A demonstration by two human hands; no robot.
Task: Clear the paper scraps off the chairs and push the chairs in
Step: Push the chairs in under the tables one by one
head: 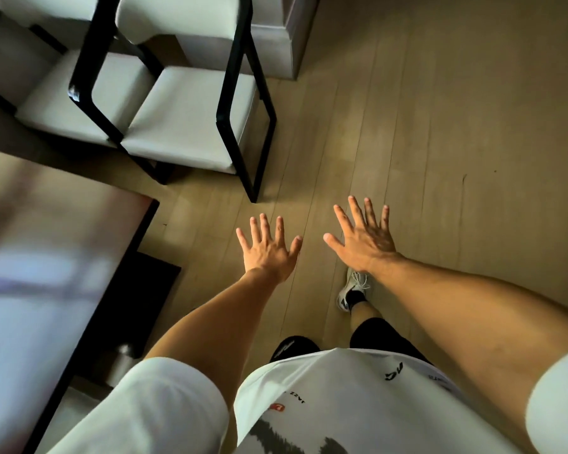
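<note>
Two chairs with black frames and pale cushions stand side by side at the upper left, the nearer chair (191, 126) right of the farther chair (79, 96). No paper scraps show on either seat. My left hand (269, 249) and my right hand (364, 234) are stretched out over the wooden floor, fingers spread flat, holding nothing. Both hands hover below and right of the nearer chair's front leg, apart from it.
A glossy table (63, 257) with a dark edge fills the left side, blurred. A grey wall base or cabinet (276, 44) stands behind the chairs. A metal cylinder (124, 358) sits under the table. Wooden floor (440, 142) spreads to the right. My shoe (351, 290) is below my right hand.
</note>
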